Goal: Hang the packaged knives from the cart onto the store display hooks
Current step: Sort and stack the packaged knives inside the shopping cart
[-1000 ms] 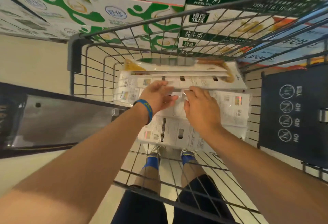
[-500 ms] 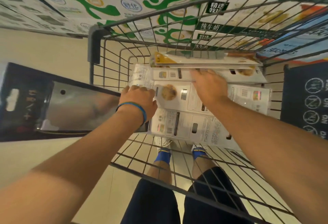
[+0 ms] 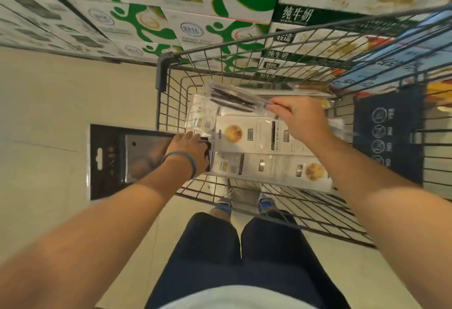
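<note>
Left hand (image 3: 189,152): we are gripping the near end of a black cleaver package (image 3: 117,159), fingers curled over its edge.
Cleaver package: it is sticking out past the cart (image 3: 162,73) rim toward 9 o'clock.
Right hand (image 3: 299,117): we are pinching a clear knife pack (image 3: 232,99), tilted, at 12 o'clock.
White packages (image 3: 264,137): they are lying flat in the cart, under both hands.
Milk cartons (image 3: 171,27): they are standing stacked beyond the cart at 12 o'clock.

Both bare arms were stretched forward. Palm-down left hand (image 3: 193,149), blue band (image 3: 192,162) on wrist, curled its fingers over the edge of dark knife pack (image 3: 110,162). Farther out, right hand (image 3: 299,117) pinched clear pack (image 3: 232,99) at fingertips.
</note>
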